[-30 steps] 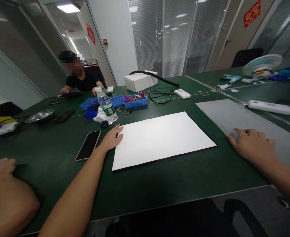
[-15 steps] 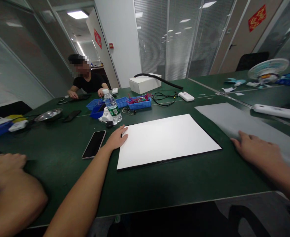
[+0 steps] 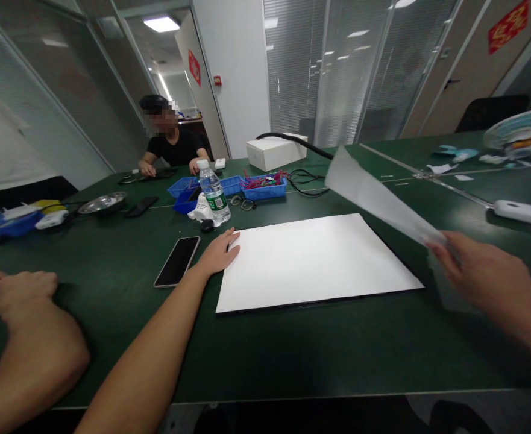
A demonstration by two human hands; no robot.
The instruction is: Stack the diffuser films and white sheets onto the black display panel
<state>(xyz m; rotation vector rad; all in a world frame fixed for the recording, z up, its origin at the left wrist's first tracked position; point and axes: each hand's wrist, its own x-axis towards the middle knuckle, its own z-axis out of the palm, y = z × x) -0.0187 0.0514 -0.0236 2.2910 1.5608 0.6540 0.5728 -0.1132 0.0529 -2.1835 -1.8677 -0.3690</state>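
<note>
A flat white panel with a dark edge (image 3: pixel 310 265) lies on the green table. My left hand (image 3: pixel 220 252) rests on the panel's far left corner, fingers stretched out and thumb apart. To the right, my right hand (image 3: pixel 486 274) pinches a thin translucent sheet (image 3: pixel 378 199) by its near side. The sheet is lifted off the table and tilted, its far end up in the air beyond the panel's far right corner. A phone (image 3: pixel 177 261) lies left of the panel, close to my left wrist.
Behind the panel stand a water bottle (image 3: pixel 214 196) and blue trays (image 3: pixel 265 190), one with red wires. Farther back is a white box (image 3: pixel 276 154) with a black hose. Another person's arm (image 3: pixel 34 337) rests at the left; a person (image 3: pixel 175 144) sits across the table.
My right hand has closed on the translucent sheet, which lay flat on the table, and lifted it. My left hand still rests on the panel. The view has turned slightly left.
</note>
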